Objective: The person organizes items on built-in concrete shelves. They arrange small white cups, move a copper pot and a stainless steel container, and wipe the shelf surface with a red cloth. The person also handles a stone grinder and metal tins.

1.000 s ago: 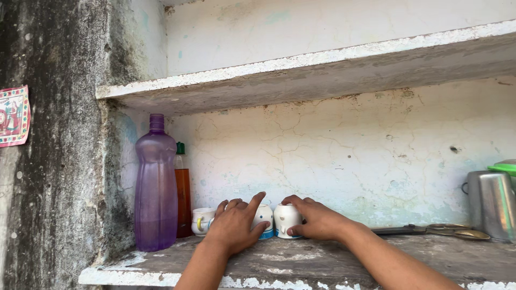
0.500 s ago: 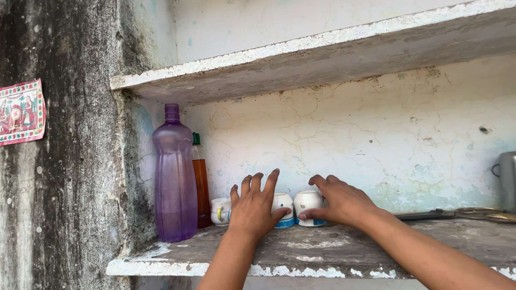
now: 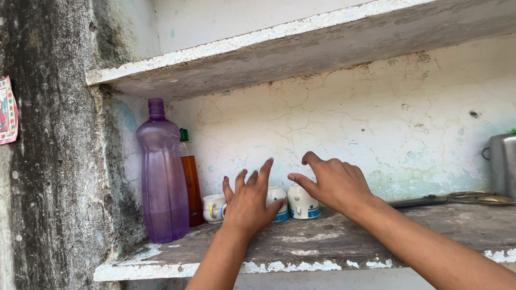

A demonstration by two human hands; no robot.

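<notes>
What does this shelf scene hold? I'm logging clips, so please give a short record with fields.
Setting: rough concrete shelf in a cracked, whitewashed wall niche
Left hand: fingers spread, open, in front of the middle cup; thumb at its side
Right hand: open, fingers curled above the right cup
Cups: three small white ones in a row; the left cup is untouched
Bottles: tall purple bottle, upright at far left; amber bottle behind it
Far right: metal pot; scissors lying flat

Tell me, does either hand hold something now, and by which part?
Nothing is held. The left hand and right hand hover open-fingered just before the small white cups on the shelf.
</notes>
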